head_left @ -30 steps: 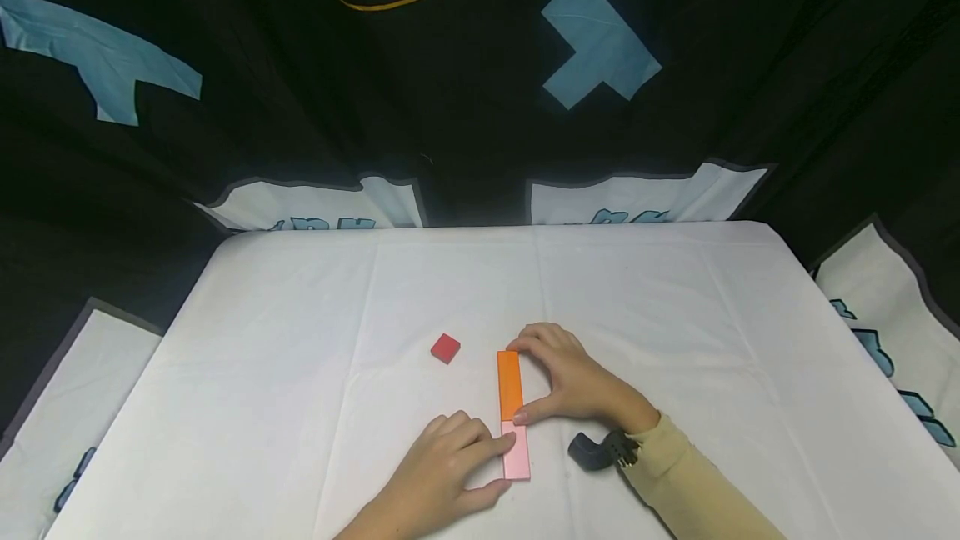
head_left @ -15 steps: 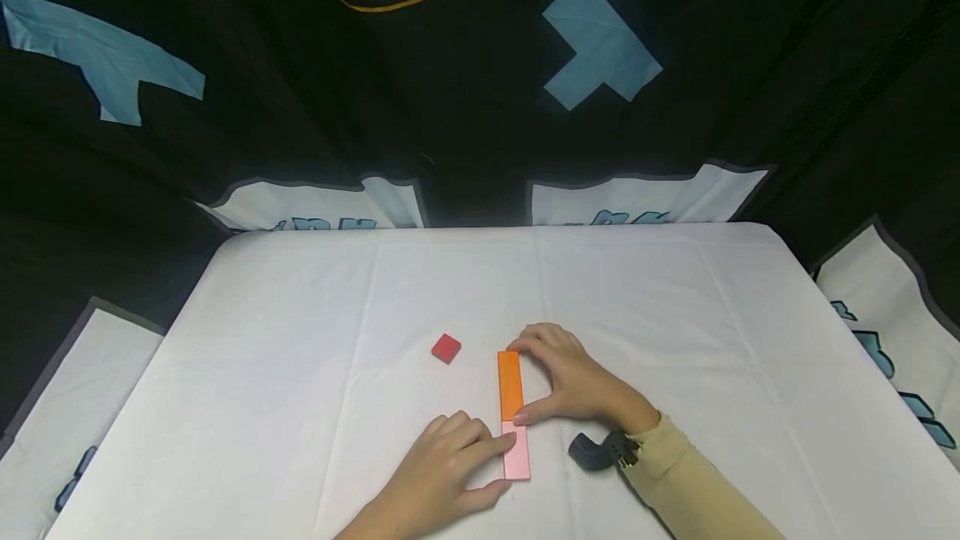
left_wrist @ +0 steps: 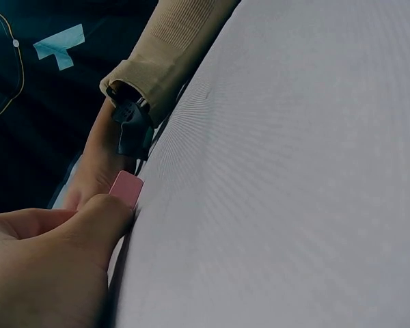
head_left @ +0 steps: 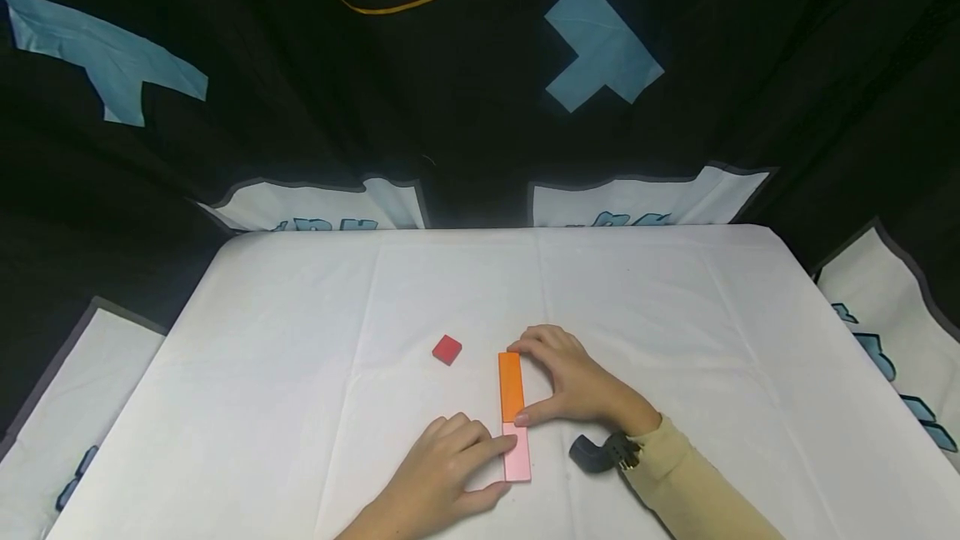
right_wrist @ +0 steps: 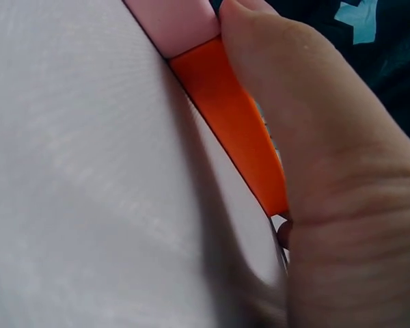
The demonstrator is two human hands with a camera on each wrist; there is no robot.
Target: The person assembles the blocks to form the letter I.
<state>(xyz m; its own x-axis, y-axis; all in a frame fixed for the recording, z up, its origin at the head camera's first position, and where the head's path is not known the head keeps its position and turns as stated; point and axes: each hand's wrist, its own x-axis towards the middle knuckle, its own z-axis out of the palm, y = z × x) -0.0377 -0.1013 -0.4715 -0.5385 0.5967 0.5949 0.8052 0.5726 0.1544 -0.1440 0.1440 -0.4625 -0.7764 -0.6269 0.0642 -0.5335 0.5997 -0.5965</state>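
Orange, smooth and square-edged, one oblong block (head_left: 512,386) lies flat on the white cloth (head_left: 262,407), its near end meeting a shorter pink block (head_left: 517,467) in a straight line; the left hand (head_left: 446,465) pinches the pink block between thumb and forefinger, the right hand (head_left: 573,382) holds the orange one, thumb by the seam
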